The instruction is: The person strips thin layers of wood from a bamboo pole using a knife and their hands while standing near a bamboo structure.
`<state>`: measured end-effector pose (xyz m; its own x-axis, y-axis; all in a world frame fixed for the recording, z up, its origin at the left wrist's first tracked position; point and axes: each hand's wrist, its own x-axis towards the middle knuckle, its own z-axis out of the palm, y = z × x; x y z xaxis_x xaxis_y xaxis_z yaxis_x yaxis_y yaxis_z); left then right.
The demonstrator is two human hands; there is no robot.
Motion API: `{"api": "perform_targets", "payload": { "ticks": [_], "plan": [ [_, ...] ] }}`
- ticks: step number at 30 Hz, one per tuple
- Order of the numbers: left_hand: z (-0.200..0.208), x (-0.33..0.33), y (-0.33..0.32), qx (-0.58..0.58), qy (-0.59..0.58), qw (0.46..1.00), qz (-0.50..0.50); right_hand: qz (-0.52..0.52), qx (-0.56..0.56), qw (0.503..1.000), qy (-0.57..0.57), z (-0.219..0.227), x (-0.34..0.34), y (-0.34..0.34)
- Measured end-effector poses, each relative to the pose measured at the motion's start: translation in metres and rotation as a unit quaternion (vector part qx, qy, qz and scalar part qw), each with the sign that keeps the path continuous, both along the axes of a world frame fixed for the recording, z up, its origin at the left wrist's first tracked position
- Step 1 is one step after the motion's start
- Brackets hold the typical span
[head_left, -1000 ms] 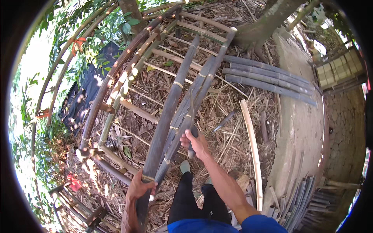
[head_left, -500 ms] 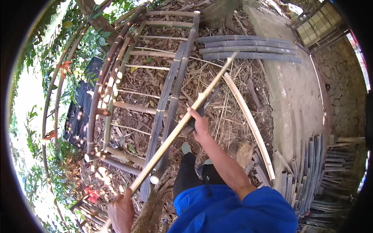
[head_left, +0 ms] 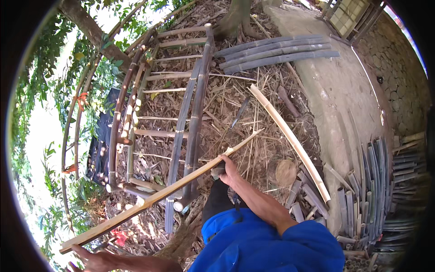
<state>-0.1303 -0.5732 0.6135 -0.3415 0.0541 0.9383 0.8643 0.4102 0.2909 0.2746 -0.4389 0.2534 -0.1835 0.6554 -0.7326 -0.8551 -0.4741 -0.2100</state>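
Observation:
A long split bamboo strip slants across in front of me, its left end low and its right end thin and tapered. My right hand is closed around it right of its middle, beside a raised pale node. At the lower left end, my left hand has its fingers stretched apart against or just under the strip; whether it touches is hard to tell. On the leaf-covered ground beyond my right hand lies a dark blade-like tool. A second, wider pale bamboo strip lies to the right.
A bamboo frame with rungs stands on the left. Dark split bamboo lengths lie at the far side. Bundled bamboo pieces are stacked at the right, near a round chopping stump. A tree trunk rises behind.
The bamboo strip has swung to a flatter slant and come nearer me. My left hand has moved left and its fingers have opened. My right hand, still gripping, has come lower.

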Motion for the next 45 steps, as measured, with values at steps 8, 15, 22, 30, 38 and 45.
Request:
{"api": "perform_targets", "payload": {
  "ticks": [8, 15, 22, 30, 38, 45],
  "plan": [
    [0.068, 0.065, 0.01, 0.177, -0.316, 0.599, -0.715, 0.011, 0.036, 0.999, -0.002, -0.008, 0.031, -0.015],
    [0.125, 0.087, 0.015, 0.139, -0.148, 0.423, -0.883, 0.003, 0.162, 0.986, 0.041, 0.069, 0.08, 0.03],
    [0.081, 0.177, 0.122, -0.04, -0.093, 0.531, -0.841, 0.116, 0.166, 0.968, -0.146, 0.109, 0.128, 0.027],
    [0.052, 0.337, 0.252, 0.431, -0.215, 0.633, -0.606, 0.077, 0.257, 0.625, -0.733, 0.148, 0.173, -0.028],
    [0.0, 0.311, 0.159, 0.221, -0.38, 0.606, -0.662, 0.164, 0.389, 0.578, -0.698, 0.262, 0.124, -0.002],
    [-0.007, 0.314, 0.129, 0.188, -0.33, 0.621, -0.686, 0.091, 0.518, 0.509, -0.681, 0.314, 0.093, -0.01]
  ]
}}
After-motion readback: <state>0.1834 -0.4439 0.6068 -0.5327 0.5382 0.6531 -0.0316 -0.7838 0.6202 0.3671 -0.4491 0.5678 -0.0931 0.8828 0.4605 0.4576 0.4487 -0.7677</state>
